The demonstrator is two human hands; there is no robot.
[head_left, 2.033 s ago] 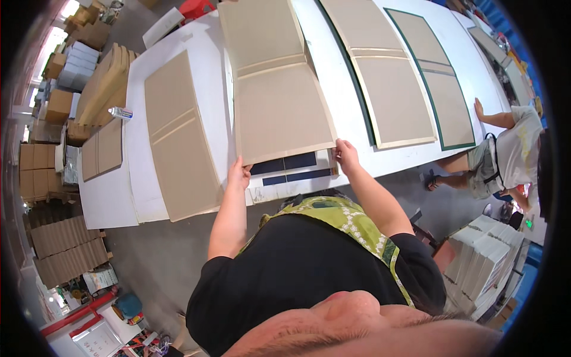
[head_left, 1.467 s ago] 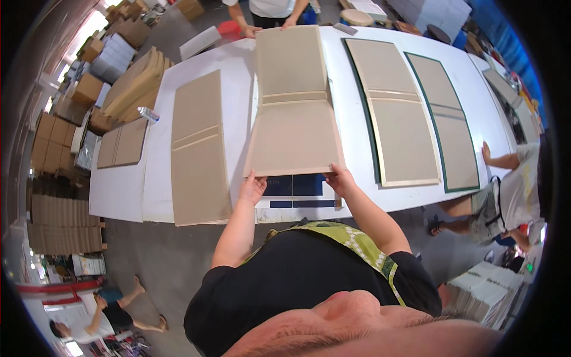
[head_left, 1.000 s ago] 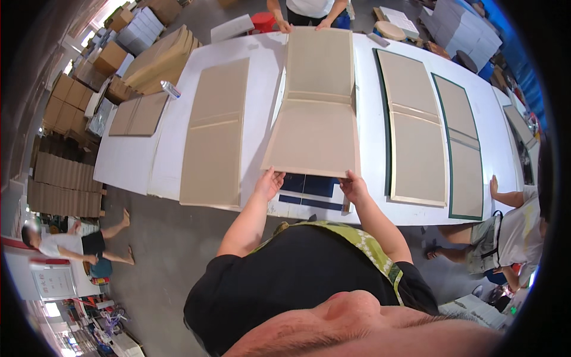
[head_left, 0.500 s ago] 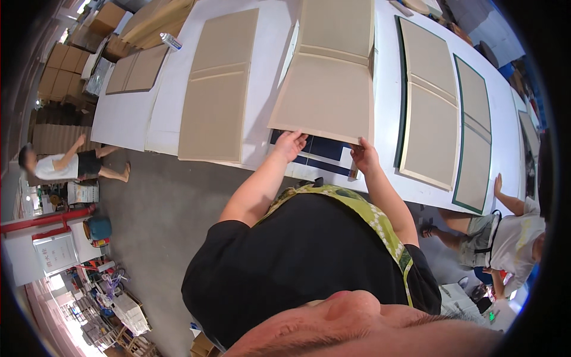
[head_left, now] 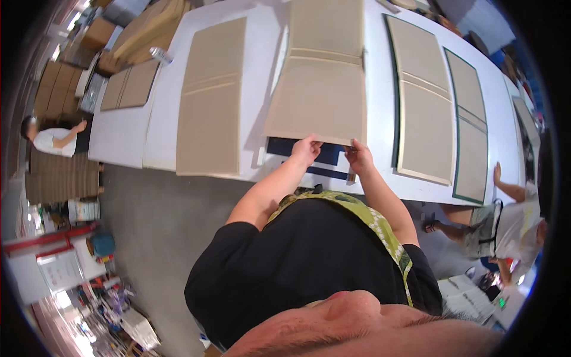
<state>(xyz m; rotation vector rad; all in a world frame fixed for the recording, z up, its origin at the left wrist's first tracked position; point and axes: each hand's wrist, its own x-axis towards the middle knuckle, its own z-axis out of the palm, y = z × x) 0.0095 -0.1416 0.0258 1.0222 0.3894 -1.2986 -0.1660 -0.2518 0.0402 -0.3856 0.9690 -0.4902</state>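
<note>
A long beige board (head_left: pixel 316 98) with a double crease across it lies in front of me, its near end raised off the white table. My left hand (head_left: pixel 307 150) pinches the near edge around its middle. At the near right corner, my right hand (head_left: pixel 359 159) grips the same edge between thumb and fingers. Below the raised end, dark blue pieces (head_left: pixel 329 156) show on the table, partly covered by the board and my hands.
A similar beige board (head_left: pixel 209 122) lies to the left, with a smaller one (head_left: pixel 131 84) beyond it. Green-edged boards (head_left: pixel 424 125) lie to the right. A white tube (head_left: pixel 159 55) stands at the far left. One person (head_left: pixel 56 140) is at the left; another (head_left: pixel 514 223) leans at the right.
My left hand has slid right along the board's edge, closer to my right hand. The whole view has shifted slightly. The person at the left has moved farther along and turned.
</note>
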